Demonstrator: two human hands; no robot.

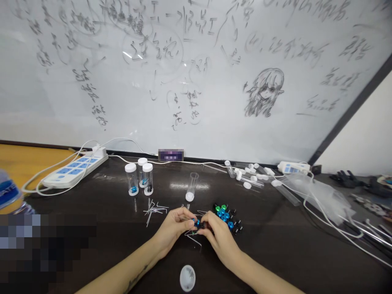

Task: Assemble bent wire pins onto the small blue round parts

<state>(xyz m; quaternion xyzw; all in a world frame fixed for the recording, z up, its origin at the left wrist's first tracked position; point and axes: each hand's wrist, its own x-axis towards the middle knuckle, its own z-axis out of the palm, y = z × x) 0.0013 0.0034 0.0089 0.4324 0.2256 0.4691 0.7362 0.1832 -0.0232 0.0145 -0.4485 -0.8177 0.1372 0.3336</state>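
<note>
My left hand (174, 228) pinches a small blue piece (197, 223) between thumb and fingertips. Against it, the fingertips of my right hand (218, 233) are closed on a small black piece (202, 225). The two pieces touch or are joined; which one, I cannot tell. Thin bent metal wires (194, 240) lie under the fingers, and more bent wires (155, 210) form a loose pile to the left. Right of my hands is a cluster of similar blue, green and black pieces (225, 215). Beyond my fingers an uncapped clear tube (192, 183) stands upright on its white base.
Three capped clear tubes (131, 179) stand at the back left, small pieces inside. A round white dish (187, 278) sits near me. Loose tubes and white caps (253, 178), a plastic bag (318, 196) and cables occupy the right. A power strip (76, 168) and bottle (10, 192) are left.
</note>
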